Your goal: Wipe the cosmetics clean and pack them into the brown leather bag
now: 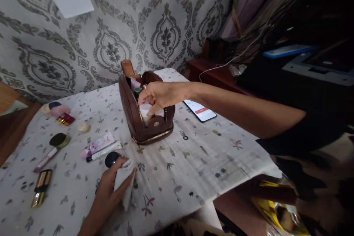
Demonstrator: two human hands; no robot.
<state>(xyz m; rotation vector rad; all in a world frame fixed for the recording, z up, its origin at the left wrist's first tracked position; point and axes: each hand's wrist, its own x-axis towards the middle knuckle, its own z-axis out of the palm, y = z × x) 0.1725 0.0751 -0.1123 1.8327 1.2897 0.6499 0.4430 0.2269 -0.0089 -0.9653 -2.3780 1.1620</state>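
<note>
A brown zipped bag (128,108) stands unzipped on the patterned cloth. My right hand (163,95) reaches over its opening, with thumb and fingers closed on a white round container (146,112) inside. Beside that container sit another white item and a dark green-capped one. My left hand (113,184) rests on the table in front of the bag, gripping a crumpled white cloth (125,177). A round black item (112,159) lies just beyond its fingers.
Two tubes (98,145), a green-topped round item (60,140), a gold-and-black container (42,188), a small cream jar (83,127) and sponges lie left. A phone (203,112) lies right of the bag. Patterned wallpaper (116,25) rises behind.
</note>
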